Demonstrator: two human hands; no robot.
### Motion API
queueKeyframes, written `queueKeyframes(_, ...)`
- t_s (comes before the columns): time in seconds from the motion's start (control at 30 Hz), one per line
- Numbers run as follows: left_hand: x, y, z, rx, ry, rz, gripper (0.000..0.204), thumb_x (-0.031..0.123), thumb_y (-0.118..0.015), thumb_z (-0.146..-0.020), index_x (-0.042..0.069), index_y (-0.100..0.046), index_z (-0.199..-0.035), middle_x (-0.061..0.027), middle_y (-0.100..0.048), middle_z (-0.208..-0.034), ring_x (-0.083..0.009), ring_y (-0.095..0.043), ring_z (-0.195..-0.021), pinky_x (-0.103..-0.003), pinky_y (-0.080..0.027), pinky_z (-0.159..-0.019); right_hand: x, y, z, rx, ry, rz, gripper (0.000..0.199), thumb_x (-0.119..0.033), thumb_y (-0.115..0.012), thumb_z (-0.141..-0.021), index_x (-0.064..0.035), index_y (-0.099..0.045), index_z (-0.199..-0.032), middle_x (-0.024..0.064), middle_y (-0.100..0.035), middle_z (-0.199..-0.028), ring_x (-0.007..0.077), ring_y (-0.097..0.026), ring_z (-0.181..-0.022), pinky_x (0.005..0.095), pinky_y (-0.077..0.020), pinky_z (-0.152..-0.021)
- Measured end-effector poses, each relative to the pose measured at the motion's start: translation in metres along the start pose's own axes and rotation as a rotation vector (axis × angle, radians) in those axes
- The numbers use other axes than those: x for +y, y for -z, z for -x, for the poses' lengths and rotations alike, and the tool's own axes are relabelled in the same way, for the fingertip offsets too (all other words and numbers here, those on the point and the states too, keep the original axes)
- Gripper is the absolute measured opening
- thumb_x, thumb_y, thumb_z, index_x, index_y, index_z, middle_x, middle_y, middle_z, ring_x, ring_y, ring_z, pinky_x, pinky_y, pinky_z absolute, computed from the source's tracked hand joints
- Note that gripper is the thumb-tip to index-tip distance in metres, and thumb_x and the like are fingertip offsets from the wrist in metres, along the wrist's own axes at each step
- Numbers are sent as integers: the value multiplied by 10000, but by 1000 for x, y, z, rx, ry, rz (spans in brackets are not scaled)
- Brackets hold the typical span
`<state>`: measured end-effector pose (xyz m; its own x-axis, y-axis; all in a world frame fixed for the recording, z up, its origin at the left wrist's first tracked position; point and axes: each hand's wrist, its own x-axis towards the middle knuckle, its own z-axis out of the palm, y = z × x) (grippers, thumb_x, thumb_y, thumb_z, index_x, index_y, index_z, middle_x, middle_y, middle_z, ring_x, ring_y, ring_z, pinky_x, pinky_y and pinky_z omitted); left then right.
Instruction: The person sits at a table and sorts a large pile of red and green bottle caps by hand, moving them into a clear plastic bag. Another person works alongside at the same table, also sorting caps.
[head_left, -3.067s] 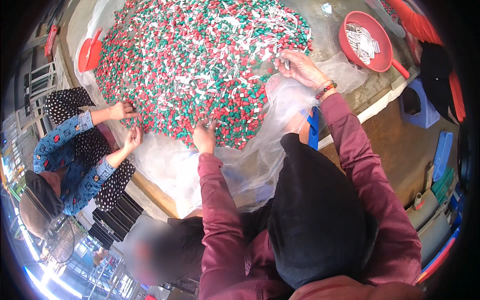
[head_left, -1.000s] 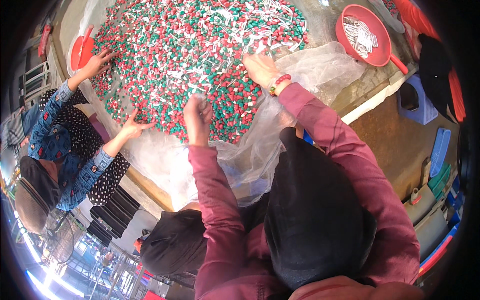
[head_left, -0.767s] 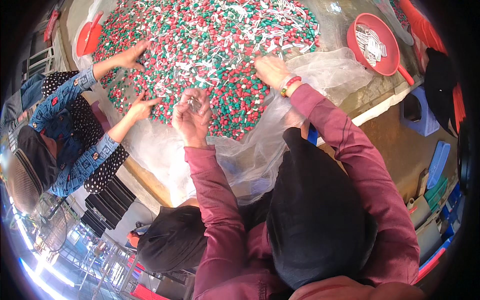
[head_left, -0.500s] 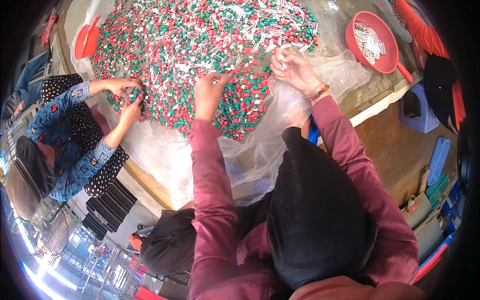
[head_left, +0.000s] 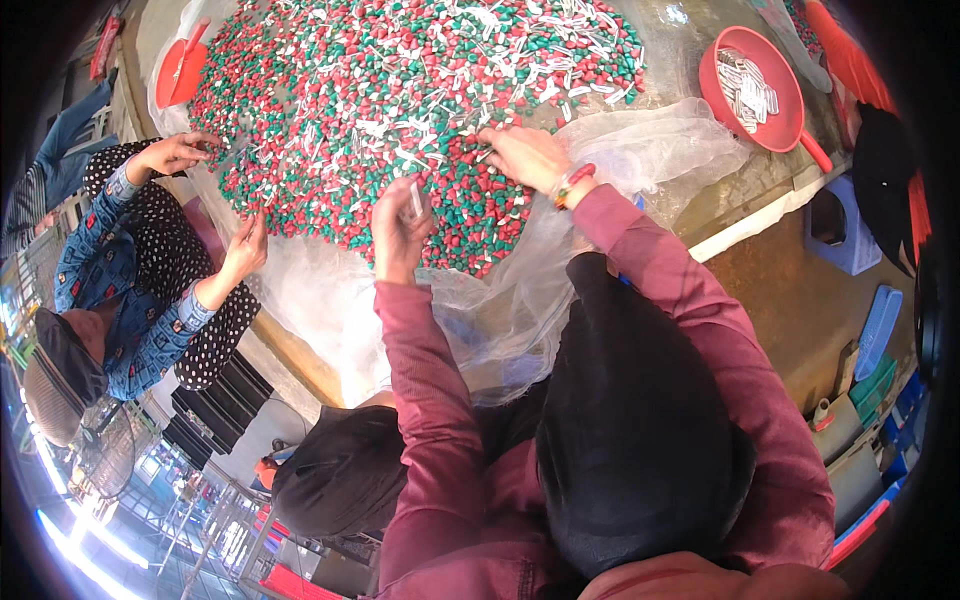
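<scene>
My left hand (head_left: 400,230) is closed on a white strip (head_left: 416,198), held upright at the near edge of the pile. My right hand (head_left: 535,158), with a beaded bracelet at the wrist, reaches left over the pieces; its fingertips touch or nearly touch them, thumb and forefinger apart. Beneath both hands spreads a broad pile of small red, green and white pieces (head_left: 480,210), knobby in shape, with many slim white strips mixed in. Sheer white netting (head_left: 640,140) lies under and beside the pile.
At the right stands a red handled bowl (head_left: 708,85) with white strips inside. A red scoop (head_left: 180,75) lies at the far left. A co-worker's hands (head_left: 245,245) are at the pile's left edge. A blue stool (head_left: 850,240) stands right of the table.
My right hand has moved left and down onto the pile. My left hand has drawn back toward me, now showing a white strip. The co-worker's hands have separated.
</scene>
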<state>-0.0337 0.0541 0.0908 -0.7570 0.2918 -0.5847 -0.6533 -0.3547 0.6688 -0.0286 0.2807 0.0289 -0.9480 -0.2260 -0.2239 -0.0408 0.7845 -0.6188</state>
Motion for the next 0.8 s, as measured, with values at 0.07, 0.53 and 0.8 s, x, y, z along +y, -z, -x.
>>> queueKeyframes(0.07, 7, 0, 11, -313, -86, 215, 232, 287, -554, -850, 73, -479, -898, -24, -403, -739, -96, -382, -597, -180, -289, -396, -3, -10, 3, -19, 3, 103, 222, -114, -546, -819, -13, -558, -1016, 177, -637, -770, 331, -645, -768, 428, -502, -617)
queueKeyframes(0.53, -19, -15, -66, 278, -210, -1812, 270, 298, -686, -801, 92, -606, -956, -154, -672, -863, -349, -644, -835, -456, -494, -714, 48, 40, 34, -163, -109, -1942, 312, -245, -553, -872, -61, -452, -642, 7, -412, -632, 116, -413, -569, 238, -309, -430)
queueKeyframes(0.8, -2, 13, -37, 242, -31, -655, 248, 290, -636, -876, 49, -577, -896, 1, -504, -590, -79, -438, -507, -234, -342, -420, 27, 82, 47, -115, 233, -2029, 313, -281, -480, -906, -38, -463, -709, 7, -370, -610, 94, -375, -541, 203, -250, -408)
